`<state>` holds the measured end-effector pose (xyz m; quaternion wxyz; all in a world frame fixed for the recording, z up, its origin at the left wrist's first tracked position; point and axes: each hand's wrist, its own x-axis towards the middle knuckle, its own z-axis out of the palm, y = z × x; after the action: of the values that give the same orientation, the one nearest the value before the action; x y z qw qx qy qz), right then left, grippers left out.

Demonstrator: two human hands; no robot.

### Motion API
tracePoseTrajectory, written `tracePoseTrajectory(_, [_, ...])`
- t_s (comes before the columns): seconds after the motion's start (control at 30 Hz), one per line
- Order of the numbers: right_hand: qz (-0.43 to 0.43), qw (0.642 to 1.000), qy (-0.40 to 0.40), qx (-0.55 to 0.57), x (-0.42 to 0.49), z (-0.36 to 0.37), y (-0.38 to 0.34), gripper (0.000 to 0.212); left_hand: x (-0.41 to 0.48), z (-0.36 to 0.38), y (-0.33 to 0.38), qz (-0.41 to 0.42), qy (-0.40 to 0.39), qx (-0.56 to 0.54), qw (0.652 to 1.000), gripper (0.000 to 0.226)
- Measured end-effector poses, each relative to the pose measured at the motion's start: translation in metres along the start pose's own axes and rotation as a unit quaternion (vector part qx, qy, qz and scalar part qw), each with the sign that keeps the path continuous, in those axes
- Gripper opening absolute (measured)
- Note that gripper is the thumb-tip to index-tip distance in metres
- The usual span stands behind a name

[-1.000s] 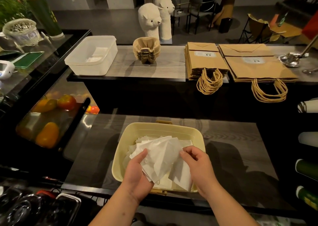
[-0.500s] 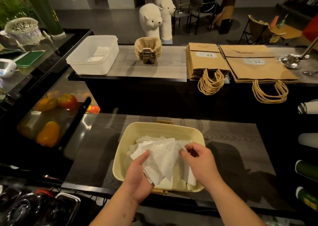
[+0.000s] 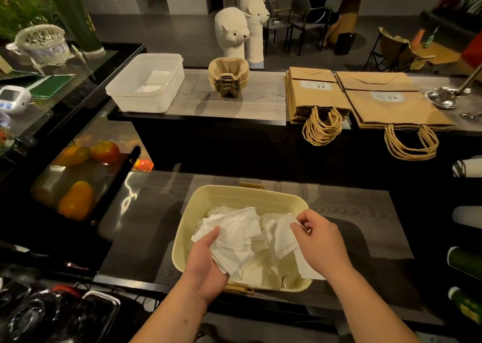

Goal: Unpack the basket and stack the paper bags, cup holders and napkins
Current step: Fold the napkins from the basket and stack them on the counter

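- The napkins (image 3: 236, 229) lay as a loose, crumpled heap in the cream basket (image 3: 247, 194), right under both hands. The heap had no clear long axis, with sheets pointing every way.
- The left hand (image 3: 206, 267) sat at the basket's near left corner. Its grip was half closed on a bunch of napkins, thumb on top and fingers hidden beneath.
- The right hand (image 3: 320, 243) was over the basket's right side. Its fingers curled in and pinched the edge of one sheet just beside the held bunch.
- The basket stood on the near table (image 3: 365, 212), close to the person.
- On the far table, the cup holders (image 3: 228, 77) and paper bags (image 3: 313, 92) were already stacked.
- The white tub (image 3: 146, 81), with a few folded sheets inside, stood ahead and to the left. It looked like the napkins' likely place, and the left hand was nearer to it.
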<state>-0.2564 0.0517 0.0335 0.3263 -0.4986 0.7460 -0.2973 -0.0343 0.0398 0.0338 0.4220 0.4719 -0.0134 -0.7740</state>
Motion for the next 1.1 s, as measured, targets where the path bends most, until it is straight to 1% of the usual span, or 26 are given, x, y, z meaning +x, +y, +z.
tracePoseTrajectory(0.1, [0.022,0.993,-0.085,0.075,-0.001,-0.010,-0.011,0.009,0.004,-0.002,0.000,0.003,0.011,0.007,1.000,0.033])
tracePoseTrajectory(0.13, [0.008,0.994,-0.100,0.051,-0.002,-0.011,-0.015,0.009,0.005,-0.003,0.000,0.003,0.015,0.009,1.000,0.033])
tracePoseTrajectory(0.17, [-0.008,0.995,-0.098,0.006,-0.002,-0.011,-0.016,0.009,0.006,-0.003,0.000,0.004,0.019,0.010,1.000,0.033])
tracePoseTrajectory(0.23, [-0.020,0.995,-0.066,-0.077,-0.003,-0.009,-0.014,0.011,0.007,-0.003,0.000,0.004,0.026,0.009,1.000,0.032])
tracePoseTrajectory(0.3, [-0.017,0.993,-0.049,-0.106,-0.003,-0.008,-0.010,0.016,0.007,-0.004,-0.001,0.008,0.026,0.010,1.000,0.032])
tracePoseTrajectory(0.37, [-0.013,0.994,-0.056,-0.088,-0.004,-0.008,-0.008,0.016,0.007,-0.005,0.000,0.008,0.017,0.014,1.000,0.033])
tracePoseTrajectory(0.47, [-0.006,0.997,-0.074,-0.002,-0.005,-0.008,-0.015,0.010,0.006,-0.005,0.000,0.008,0.013,0.015,1.000,0.032])
tracePoseTrajectory(0.53, [-0.004,0.991,-0.118,0.057,-0.007,-0.011,-0.022,0.010,0.004,-0.004,0.001,0.005,0.010,0.010,1.000,0.032])
tracePoseTrajectory(0.57, [-0.007,0.984,-0.158,0.086,-0.008,-0.014,-0.025,0.009,0.004,-0.004,0.002,0.002,0.007,0.008,1.000,0.033])
tracePoseTrajectory(0.6, [-0.009,0.968,-0.207,0.139,-0.010,-0.019,-0.028,0.008,0.003,-0.004,0.003,-0.004,0.002,0.003,1.000,0.033])
tracePoseTrajectory(0.63, [-0.005,0.938,-0.262,0.226,-0.012,-0.024,-0.029,0.008,0.002,-0.003,0.003,-0.012,-0.004,-0.001,1.000,0.034])
tracePoseTrajectory(0.67, [0.008,0.895,-0.308,0.323,-0.015,-0.028,-0.032,0.010,0.000,-0.001,0.004,-0.018,-0.009,-0.004,1.000,0.033])
tracePoseTrajectory(0.7, [0.021,0.858,-0.330,0.393,-0.016,-0.029,-0.034,0.016,-0.001,0.000,0.003,-0.021,-0.011,-0.004,1.000,0.031])
tracePoseTrajectory(0.73, [0.029,0.845,-0.322,0.425,-0.016,-0.027,-0.036,0.022,-0.002,0.003,0.002,-0.021,-0.012,-0.003,1.000,0.029])
tracePoseTrajectory(0.77, [0.041,0.857,-0.290,0.423,-0.016,-0.021,-0.040,0.025,-0.003,0.005,0.000,-0.021,-0.015,0.001,1.000,0.028])
tracePoseTrajectory(0.83, [0.093,0.898,-0.189,0.385,-0.016,0.000,-0.044,0.022,-0.006,0.008,-0.005,-0.025,-0.029,0.009,0.999,0.029])
tracePoseTrajectory(0.9, [0.137,0.914,-0.117,0.364,-0.017,0.018,-0.046,0.016,-0.009,0.010,-0.009,-0.030,-0.044,0.008,0.999,0.030])
tracePoseTrajectory(0.97, [0.145,0.927,-0.085,0.335,-0.021,0.028,-0.042,0.010,-0.010,0.009,-0.011,-0.027,-0.055,0.006,0.998,0.030])
tracePoseTrajectory(1.03, [0.135,0.942,-0.050,0.303,-0.024,0.031,-0.039,0.017,-0.010,0.007,-0.011,-0.022,-0.058,0.009,0.998,0.028])
tracePoseTrajectory(1.1, [0.110,0.953,-0.029,0.280,-0.026,0.028,-0.039,0.017,-0.008,0.004,-0.011,-0.025,-0.052,0.010,0.998,0.026])
